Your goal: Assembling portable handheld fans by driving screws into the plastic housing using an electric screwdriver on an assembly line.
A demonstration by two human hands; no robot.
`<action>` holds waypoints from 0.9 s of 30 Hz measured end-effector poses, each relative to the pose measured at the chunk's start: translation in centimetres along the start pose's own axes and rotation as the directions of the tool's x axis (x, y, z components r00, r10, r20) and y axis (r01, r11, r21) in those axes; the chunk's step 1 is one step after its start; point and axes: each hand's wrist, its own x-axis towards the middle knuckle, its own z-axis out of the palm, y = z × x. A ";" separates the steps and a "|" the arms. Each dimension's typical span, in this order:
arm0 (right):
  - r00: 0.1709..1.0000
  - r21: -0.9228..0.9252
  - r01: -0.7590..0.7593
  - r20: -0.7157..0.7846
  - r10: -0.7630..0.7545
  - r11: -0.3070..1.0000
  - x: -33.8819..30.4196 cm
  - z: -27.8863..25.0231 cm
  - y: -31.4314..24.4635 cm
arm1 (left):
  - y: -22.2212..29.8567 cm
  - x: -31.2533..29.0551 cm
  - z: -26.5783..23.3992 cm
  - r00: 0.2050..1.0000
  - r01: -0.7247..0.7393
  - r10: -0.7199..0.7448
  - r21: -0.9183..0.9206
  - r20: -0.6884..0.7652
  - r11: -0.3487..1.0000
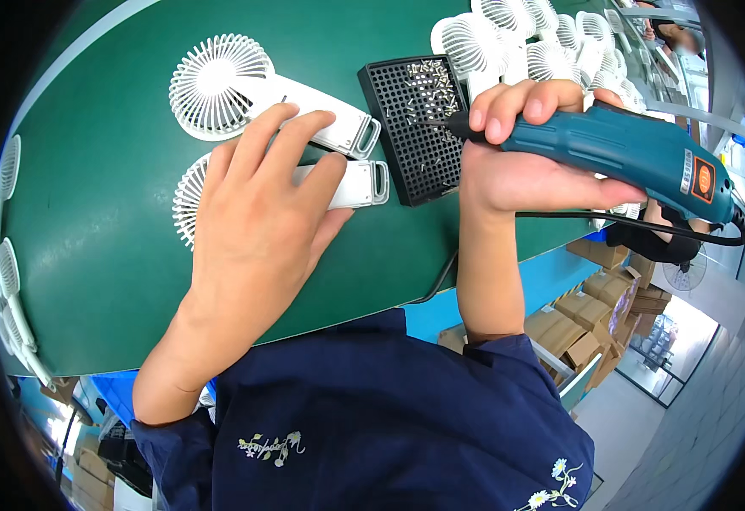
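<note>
Electric screwdriver point(598, 152) is up in the R hand point(538, 140), fingers wrapped tight round the body. Long axis runs roughly L-R, bit end pointing toward the worktop point(108, 281)'s left edge, cord end off right & a bit lower. Bit's above the black screw tray point(401, 162); can't tell if it's touching.

L hand point(257, 209) is spread, palm down, over 2 white handheld fans, upper fan point(257, 88) & lower fan point(359, 185). Can't tell if it's pressing on either. Both have heads toward the left edge, handles toward the tray; upper one slants down to the near edge.

Count: 1 driver, 1 tray, loads of loose screws point(428, 81), approx 4 more fans point(8, 268) along the left edge. Fan pile point(551, 61) by the far right corner overlaps too much to count, tbh.
</note>
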 end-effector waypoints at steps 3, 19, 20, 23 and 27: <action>0.997 0.063 -0.049 -0.063 0.053 0.997 -0.3 0.4 0.4 | -0.1 0.0 0.0 1.000 0.019 -0.019 -0.001 -0.008 1.000; 0.956 0.192 -0.251 0.201 0.212 0.949 -1.7 3.9 -2.8 | -0.9 1.0 1.4 0.976 -0.166 0.107 -0.323 -0.191 0.932; 0.957 0.190 -0.243 0.207 0.203 0.951 -1.7 3.9 -2.8 | -1.0 1.0 1.4 0.976 -0.166 0.108 -0.326 -0.189 0.931; 0.956 0.190 -0.240 0.217 0.197 0.952 -1.8 3.9 -2.9 | -1.1 0.9 1.3 0.978 -0.174 0.125 -0.318 -0.168 0.932; 0.939 0.163 -0.281 0.251 0.235 0.946 -1.8 3.7 -2.8 | -1.1 0.9 1.3 0.979 -0.190 0.154 -0.307 -0.137 0.933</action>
